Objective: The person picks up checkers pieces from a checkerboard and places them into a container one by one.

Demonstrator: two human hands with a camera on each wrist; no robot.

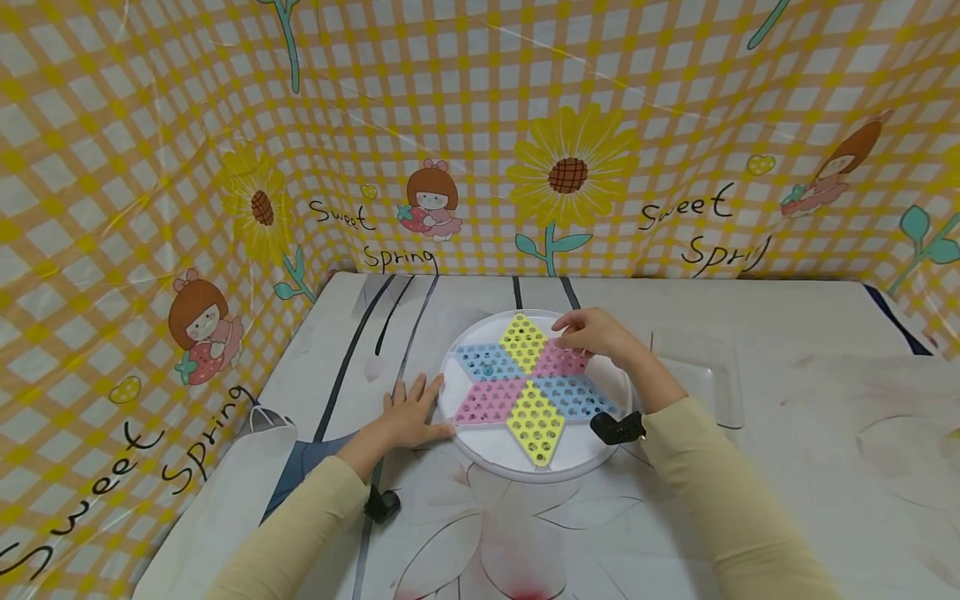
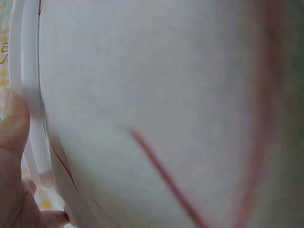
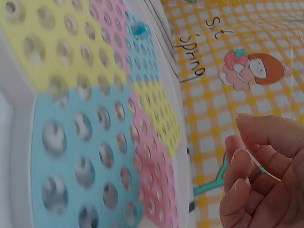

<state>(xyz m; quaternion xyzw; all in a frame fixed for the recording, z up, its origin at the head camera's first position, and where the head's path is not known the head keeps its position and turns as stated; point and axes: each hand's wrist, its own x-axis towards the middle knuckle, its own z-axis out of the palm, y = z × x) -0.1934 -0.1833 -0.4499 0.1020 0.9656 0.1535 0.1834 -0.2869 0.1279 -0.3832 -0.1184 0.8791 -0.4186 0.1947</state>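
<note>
A round white Chinese checkers board (image 1: 480,450) lies on the table, its star made of yellow, pink and blue sections pierced with holes. In the left blue section sits a small blue piece (image 1: 488,370), also visible in the right wrist view as a shiny blue piece (image 3: 140,29). My left hand (image 1: 411,414) rests at the board's left rim with fingers spread and thumb against the edge. Above the far right pink section hovers my right hand (image 1: 598,335). Its fingers are loosely bent, and the right wrist view shows nothing between them.
To the right of the board lies a clear plastic tray (image 1: 738,392). A yellow checked cloth (image 1: 480,100) hangs behind and to the left of the table. Black wrist cameras (image 1: 617,427) sit at both sleeves. The table cover (image 1: 480,533) bears floral line prints.
</note>
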